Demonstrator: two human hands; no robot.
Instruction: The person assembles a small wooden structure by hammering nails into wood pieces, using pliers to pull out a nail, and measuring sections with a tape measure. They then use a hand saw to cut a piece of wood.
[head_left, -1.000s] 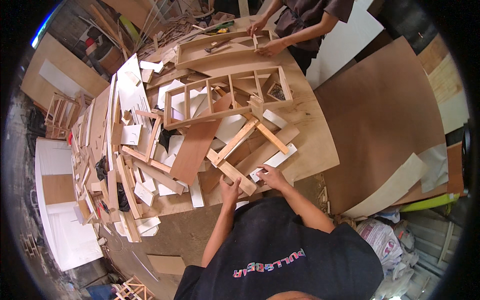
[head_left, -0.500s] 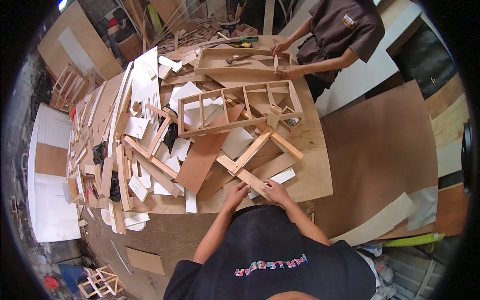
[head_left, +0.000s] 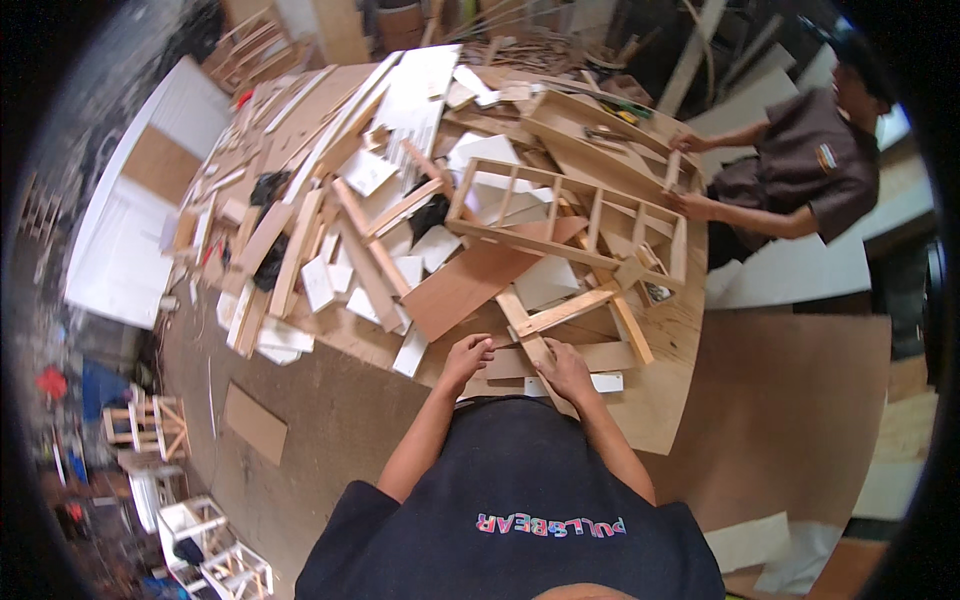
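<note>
My right hand point(head_left: 566, 370) is closed around the near end of a wooden strip point(head_left: 537, 347), which runs away from me over the table edge. A second wooden bar point(head_left: 572, 309) meets this strip at an angle, forming an open frame. To the left, apart from the strip, is my left hand point(head_left: 467, 362), its fingers curled; whether anything small is in it I cannot make out. A reddish-brown board point(head_left: 480, 285) lies just beyond my left hand. White strips and a brown panel rest beneath the frame.
A shallow frame with dividers point(head_left: 555, 212) lies beyond the wooden pieces. White and wooden offcuts point(head_left: 365, 172) pile up on the table's left. At the far right a co-worker point(head_left: 790, 170) in a brown shirt handles another box frame point(head_left: 600, 140). A large brown sheet point(head_left: 790, 400) is right of the table.
The view has turned left, so the table things sit further right in the picture. My left hand has come off the wooden strip, while my right hand stays on it.
</note>
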